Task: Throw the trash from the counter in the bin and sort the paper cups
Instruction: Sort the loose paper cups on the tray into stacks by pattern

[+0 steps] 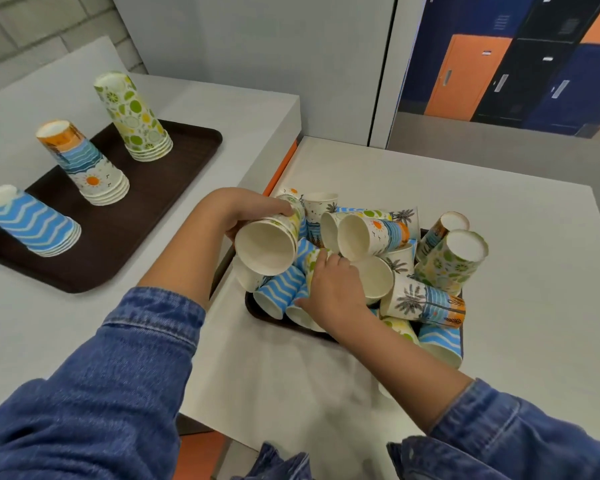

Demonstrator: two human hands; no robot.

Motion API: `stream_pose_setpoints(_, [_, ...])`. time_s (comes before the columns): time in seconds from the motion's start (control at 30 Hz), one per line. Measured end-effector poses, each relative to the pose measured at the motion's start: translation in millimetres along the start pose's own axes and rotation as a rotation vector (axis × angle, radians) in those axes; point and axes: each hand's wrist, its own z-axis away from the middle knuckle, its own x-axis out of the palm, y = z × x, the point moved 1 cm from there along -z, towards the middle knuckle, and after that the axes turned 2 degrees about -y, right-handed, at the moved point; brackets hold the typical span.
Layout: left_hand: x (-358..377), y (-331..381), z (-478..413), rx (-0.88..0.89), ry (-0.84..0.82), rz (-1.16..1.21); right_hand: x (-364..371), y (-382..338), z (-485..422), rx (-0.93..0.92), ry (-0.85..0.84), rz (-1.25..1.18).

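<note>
Head view, items on two white counters:
- Left hand [246, 211]: fingers curled round a lime-print cup [269, 245], lifted on its side above the pile, open mouth toward the camera.
- Right hand [333, 289]: palm down in the pile, fingers bent around a cup [317, 256] that is mostly hidden; its print appears yellow-green, cannot tell more.
- Near tray [257, 311], dark, on the right counter [499, 341]: holds a jumble of loose paper cups [378, 237], tipped, upright and inverted, in wave, lime, sun and palm prints.
- Far tray [136, 216], dark brown, on the left counter [222, 109]: three inverted stacks standing apart: blue-wave stack [32, 221], sun-print stack [84, 164], lime stack [134, 116].
- Denim sleeves [118, 375] cover both forearms.
- Background: orange and blue lockers [516, 64].
</note>
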Motion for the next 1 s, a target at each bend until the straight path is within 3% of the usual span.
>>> stream_pose_setpoints(0.23, [-14.8,-34.4,8.8,0.141,0.166,0.204,9.7,-14.1,-25.1,0.085,-0.007,0.367])
stream_pose_setpoints(0.4, [-16.1,-55.6,16.0,0.218,0.191,0.432,8.8,-20.4,-29.4,0.1,-0.029,0.445])
stream_pose_setpoints(0.57, [-17.8,-65.1,24.4,0.301,0.189,0.701,-25.1,-14.0,-11.5,0.079,-0.008,0.004])
stream_pose_setpoints(0.7, [-9.9,-44.4,32.8,0.401,0.158,0.878,-82.2,39.5,10.7,0.154,0.067,-0.458])
stream_pose_setpoints(0.9, [66.5,34.8,42.8,0.605,-0.005,1.017,-142.9,151.3,41.6,0.384,0.471,-0.658])
stream_pose_setpoints(1.0, [120.5,76.9,45.0,0.653,0.018,0.977,-155.4,189.1,49.2,0.461,0.597,-0.691])
